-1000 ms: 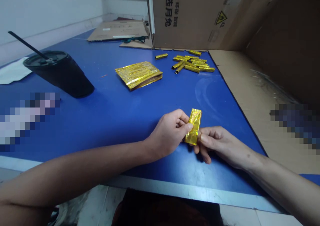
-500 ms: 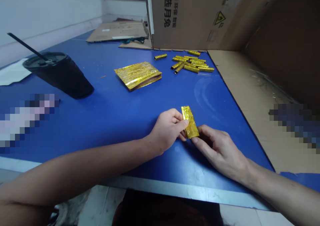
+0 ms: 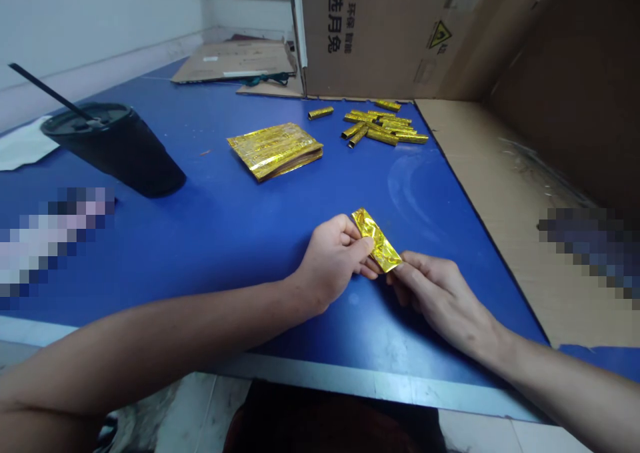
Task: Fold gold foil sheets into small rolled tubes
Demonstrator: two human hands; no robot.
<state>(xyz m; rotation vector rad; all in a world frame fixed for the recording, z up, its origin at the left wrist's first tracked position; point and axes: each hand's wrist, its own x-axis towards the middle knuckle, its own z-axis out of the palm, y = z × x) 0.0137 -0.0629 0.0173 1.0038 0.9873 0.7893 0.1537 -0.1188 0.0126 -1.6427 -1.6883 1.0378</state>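
Observation:
Between my hands is a small strip of shiny gold foil paper (image 3: 376, 234), tilted with its near end to the right. My left hand (image 3: 336, 256) pinches it along its left side, thumb on top and fingers beneath. At the lower right end, my right hand (image 3: 440, 293) grips the strip's edge between thumb and forefinger; its other fingers are curled underneath and partly hidden. Farther back lies a stack of gold foil paper (image 3: 275, 147). To its right is a loose pile of rolled gold foil tubes (image 3: 385, 129), with a single gold tube (image 3: 321, 113) apart from them.
A black tumbler with a straw (image 3: 120, 149) stands at the left on the blue table (image 3: 200, 239). A large cardboard box (image 3: 380, 33) rises at the back, its flap (image 3: 510, 239) lying along the right. Flat cardboard (image 3: 235, 63) rests at the far left.
The gold foil strip has turned, its top end swinging left. My right thumb and forefinger have closed on its lower end. My left hand keeps its pinch.

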